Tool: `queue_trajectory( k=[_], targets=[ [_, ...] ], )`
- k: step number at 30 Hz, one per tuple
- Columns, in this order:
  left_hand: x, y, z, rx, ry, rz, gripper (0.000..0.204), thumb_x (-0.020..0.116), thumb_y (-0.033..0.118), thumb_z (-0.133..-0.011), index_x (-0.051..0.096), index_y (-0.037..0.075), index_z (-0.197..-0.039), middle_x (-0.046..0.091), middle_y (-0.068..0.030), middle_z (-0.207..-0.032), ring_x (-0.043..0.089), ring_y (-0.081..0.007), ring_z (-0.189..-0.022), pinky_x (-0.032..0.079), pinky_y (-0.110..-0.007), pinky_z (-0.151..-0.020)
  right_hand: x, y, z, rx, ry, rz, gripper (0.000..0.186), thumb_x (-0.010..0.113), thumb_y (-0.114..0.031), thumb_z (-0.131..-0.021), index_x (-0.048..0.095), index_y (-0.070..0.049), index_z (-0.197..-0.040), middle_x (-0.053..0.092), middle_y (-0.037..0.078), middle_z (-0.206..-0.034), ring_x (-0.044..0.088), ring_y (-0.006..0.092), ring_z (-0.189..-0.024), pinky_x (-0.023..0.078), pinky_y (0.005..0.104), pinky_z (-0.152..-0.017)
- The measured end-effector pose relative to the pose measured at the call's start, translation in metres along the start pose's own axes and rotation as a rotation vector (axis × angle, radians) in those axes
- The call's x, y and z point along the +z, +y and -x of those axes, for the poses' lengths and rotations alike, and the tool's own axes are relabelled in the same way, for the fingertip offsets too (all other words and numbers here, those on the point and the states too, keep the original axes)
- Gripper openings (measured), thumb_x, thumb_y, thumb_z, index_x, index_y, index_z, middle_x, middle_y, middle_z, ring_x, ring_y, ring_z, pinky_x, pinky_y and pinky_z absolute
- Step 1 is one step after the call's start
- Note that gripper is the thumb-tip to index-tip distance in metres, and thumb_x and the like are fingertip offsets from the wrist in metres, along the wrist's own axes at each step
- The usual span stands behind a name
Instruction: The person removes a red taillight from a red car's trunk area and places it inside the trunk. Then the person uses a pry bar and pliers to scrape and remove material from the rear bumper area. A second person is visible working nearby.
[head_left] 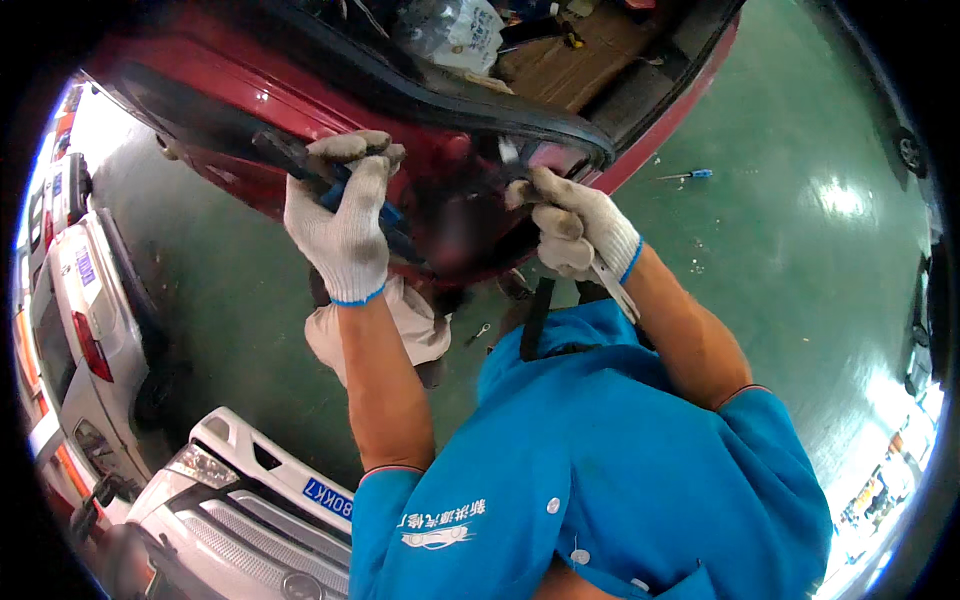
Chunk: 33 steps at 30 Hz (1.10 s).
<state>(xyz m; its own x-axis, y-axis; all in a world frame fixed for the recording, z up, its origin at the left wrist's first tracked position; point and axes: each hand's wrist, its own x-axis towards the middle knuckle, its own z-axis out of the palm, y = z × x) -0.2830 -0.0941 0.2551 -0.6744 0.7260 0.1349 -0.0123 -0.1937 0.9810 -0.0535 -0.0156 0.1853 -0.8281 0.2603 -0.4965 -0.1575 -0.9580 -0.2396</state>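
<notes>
A red car's rear corner (330,110) is in front of me, with its boot open. My left hand (345,215), in a white knit glove with grey fingertips, is closed around a dark tool with blue parts (395,215); its exact kind is unclear. The tool lies aslant over the bodywork. My right hand (580,225), gloved the same way, has its fingers curled beside the dark opening at the car's corner. A flat silver wrench-like tool (614,285) sticks out below its palm. Whatever its fingertips pinch is too small to make out.
Inside the boot (585,60) are a clear plastic bag (450,35) and brown cardboard. A blue-handled screwdriver (697,174) lies on the green floor to the right. A small metal piece (480,333) lies below the car. White cars (260,510) stand at the left.
</notes>
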Motion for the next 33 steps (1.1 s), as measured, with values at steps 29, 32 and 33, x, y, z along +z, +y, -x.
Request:
queue_trajectory(
  k=[29,32,33],
  targets=[
    [-0.007,-0.004,0.003,0.021,-0.042,0.082,0.019,0.065,-0.007,-0.085,0.061,-0.004,-0.103,0.071,-0.0172,-0.101,0.072,-0.0228,-0.090,0.059,-0.033,-0.081,0.071,-0.029,0.007,0.129,0.489,0.638,0.022,0.064,-0.025,-0.098,0.071,-0.005,-0.099,0.059,0.001,-0.065,0.046,0.0106,-0.042,0.034,0.0287,-0.038],
    [-0.009,-0.005,0.004,-0.010,-0.037,0.056,0.018,0.066,-0.007,-0.085,0.062,-0.003,-0.103,0.072,-0.0149,-0.101,0.071,-0.0184,-0.089,0.057,-0.029,-0.076,0.098,-0.026,0.001,0.165,0.587,0.544,0.021,0.060,-0.022,-0.099,0.068,-0.002,-0.097,0.053,0.001,-0.063,0.040,0.0101,-0.041,0.030,0.0289,-0.037],
    [-0.010,-0.006,0.002,-0.009,-0.046,0.086,0.018,0.066,-0.006,-0.085,0.062,-0.003,-0.103,0.072,-0.0145,-0.100,0.071,-0.0180,-0.088,0.057,-0.029,-0.075,0.100,-0.029,-0.001,0.169,0.562,0.585,0.020,0.059,-0.021,-0.099,0.066,-0.002,-0.095,0.051,0.001,-0.063,0.040,0.0102,-0.041,0.029,0.0289,-0.037]
  ],
)
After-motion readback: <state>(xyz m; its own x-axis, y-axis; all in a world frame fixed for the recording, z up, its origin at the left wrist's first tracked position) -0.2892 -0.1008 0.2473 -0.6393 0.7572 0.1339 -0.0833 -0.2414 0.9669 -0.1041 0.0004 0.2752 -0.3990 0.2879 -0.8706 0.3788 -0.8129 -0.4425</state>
